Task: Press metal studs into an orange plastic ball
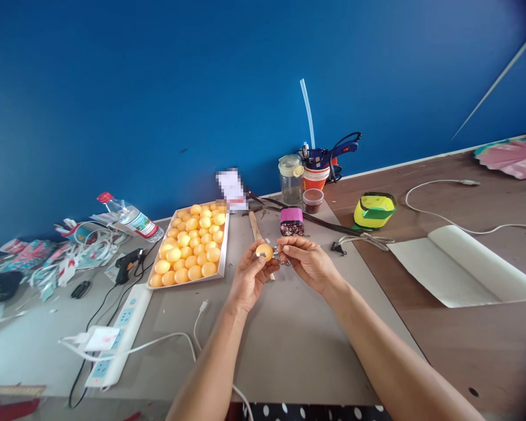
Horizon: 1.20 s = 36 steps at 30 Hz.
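My left hand [253,273] is closed around an orange ping-pong ball [265,252], held a little above the table. Small silvery bits show against the ball's left and right sides. At the ball's right side, the fingertips of my right hand [305,261] are pinched together; the small thing between them is too tiny to name. A wooden stick [255,225] lies behind my left hand. Just beyond my right hand stands a pink container [291,221] with glittery dark bits at its lower part. To the left, a white box [222,266] is filled with many more orange balls.
A power strip [125,330] with white cables, a glue gun [127,266] and a water bottle [134,217] lie left. At the back stand a glass jug [291,181] and a cup of tools [316,177]. A yellow container [374,211] and curled paper [464,269] are right.
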{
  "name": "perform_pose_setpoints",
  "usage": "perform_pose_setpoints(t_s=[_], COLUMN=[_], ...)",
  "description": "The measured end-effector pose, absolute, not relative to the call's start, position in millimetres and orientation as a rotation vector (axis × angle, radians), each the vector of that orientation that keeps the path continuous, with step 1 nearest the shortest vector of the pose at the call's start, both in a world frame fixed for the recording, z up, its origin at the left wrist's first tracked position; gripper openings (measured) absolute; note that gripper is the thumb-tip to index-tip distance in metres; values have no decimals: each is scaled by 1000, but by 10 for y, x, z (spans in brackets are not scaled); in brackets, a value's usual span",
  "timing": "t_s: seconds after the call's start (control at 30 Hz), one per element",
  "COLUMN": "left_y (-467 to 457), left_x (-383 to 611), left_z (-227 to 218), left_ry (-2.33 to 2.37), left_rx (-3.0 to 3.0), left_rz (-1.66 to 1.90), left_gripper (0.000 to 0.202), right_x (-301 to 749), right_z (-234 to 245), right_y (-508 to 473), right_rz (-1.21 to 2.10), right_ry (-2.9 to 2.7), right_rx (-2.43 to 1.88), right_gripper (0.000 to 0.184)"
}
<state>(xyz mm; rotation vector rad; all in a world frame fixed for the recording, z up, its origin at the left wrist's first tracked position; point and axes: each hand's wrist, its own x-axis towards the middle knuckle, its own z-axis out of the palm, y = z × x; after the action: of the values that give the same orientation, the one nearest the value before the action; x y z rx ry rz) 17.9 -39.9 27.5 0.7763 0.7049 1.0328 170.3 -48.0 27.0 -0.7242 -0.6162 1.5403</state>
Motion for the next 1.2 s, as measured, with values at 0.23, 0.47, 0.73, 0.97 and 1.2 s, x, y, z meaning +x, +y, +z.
perform_pose_setpoints(t_s=[0.23,0.47,0.73,0.97,1.2], left_y=[-403,-406,-405,-397,-391], left_x=[198,192,200,201,195], left_z=[297,294,260,240,218], left_ry=[723,719,753,819,806], left_rx=[789,825,892,936,1021], left_rz=[1030,1026,1037,1048,1026], left_gripper=[42,40,43,45,43], right_x=[1711,1707,1678,1671,1679], right_z=[274,303,317,362,378], right_y=[-492,-513,-518,-539,-553], right_rz=[1592,1589,1543,1479,1493], right_ry=[-665,-716,-805,-951,-991], right_rx=[-734,-737,-871,-958,-945], right_gripper=[20,20,20,18,19])
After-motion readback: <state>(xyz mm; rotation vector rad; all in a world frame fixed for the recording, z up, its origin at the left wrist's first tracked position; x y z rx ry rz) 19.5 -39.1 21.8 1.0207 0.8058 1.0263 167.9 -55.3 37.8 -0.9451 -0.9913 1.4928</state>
